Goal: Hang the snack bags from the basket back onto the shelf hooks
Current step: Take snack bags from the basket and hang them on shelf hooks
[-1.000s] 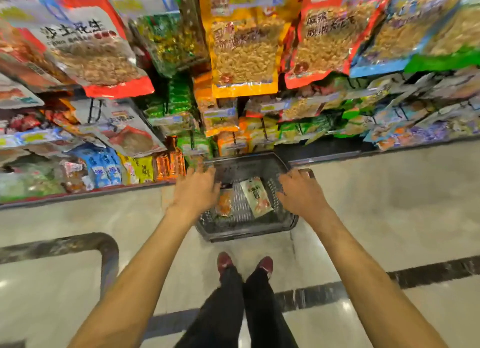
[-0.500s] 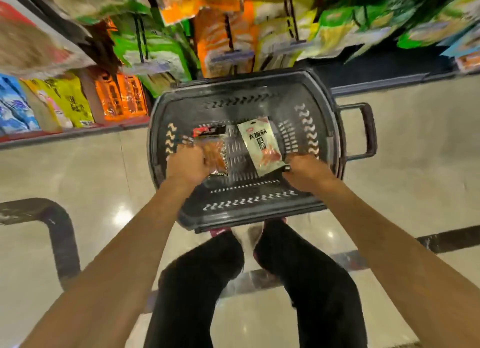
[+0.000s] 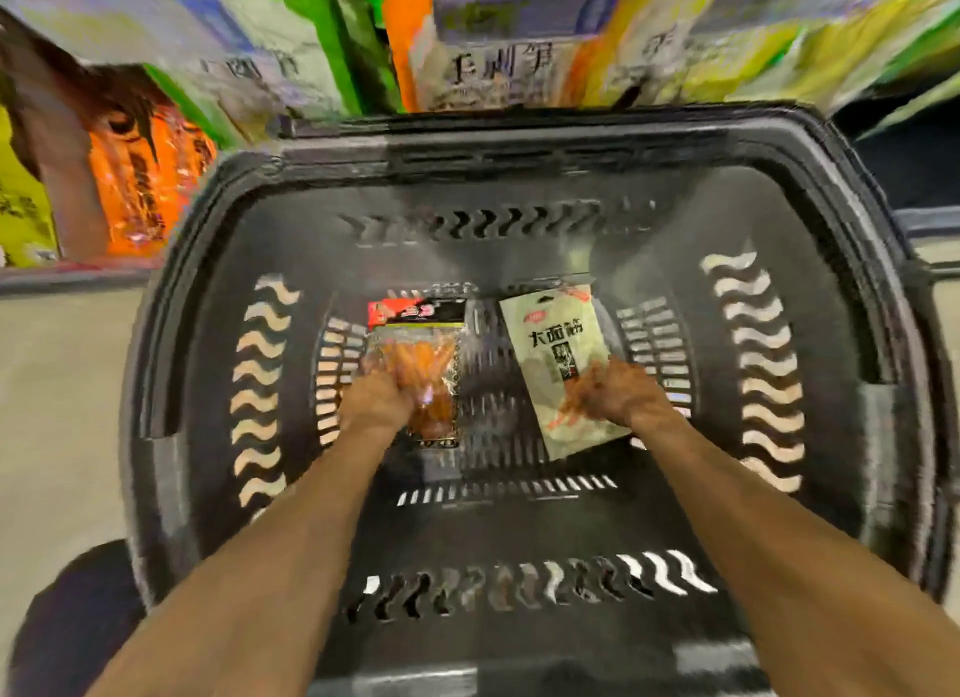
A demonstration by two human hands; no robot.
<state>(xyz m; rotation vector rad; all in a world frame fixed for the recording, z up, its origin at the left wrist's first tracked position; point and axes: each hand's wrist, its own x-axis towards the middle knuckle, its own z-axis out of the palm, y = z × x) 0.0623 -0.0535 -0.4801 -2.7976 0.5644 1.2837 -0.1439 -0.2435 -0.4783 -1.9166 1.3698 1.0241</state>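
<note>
A pale beige floor (image 3: 57,410) with a dull sheen shows at the left, blurred. Behind it runs the low grey base edge of a shop shelf (image 3: 67,275), with a dark recess (image 3: 904,171) at the far right. Blurred hanging packets crowd the top: yellow packets (image 3: 21,192), orange packets (image 3: 140,187), green packets (image 3: 291,46)

In dark basket (image 3: 571,259), seemingly flat: orange bag (image 3: 431,343), pale bag (image 3: 556,332).

One camera, worn on my head, looks forward and steeply down, close above the basket (image 3: 519,145). Hanging shelf bags (image 3: 498,46) blur across the view's top edge.
</note>
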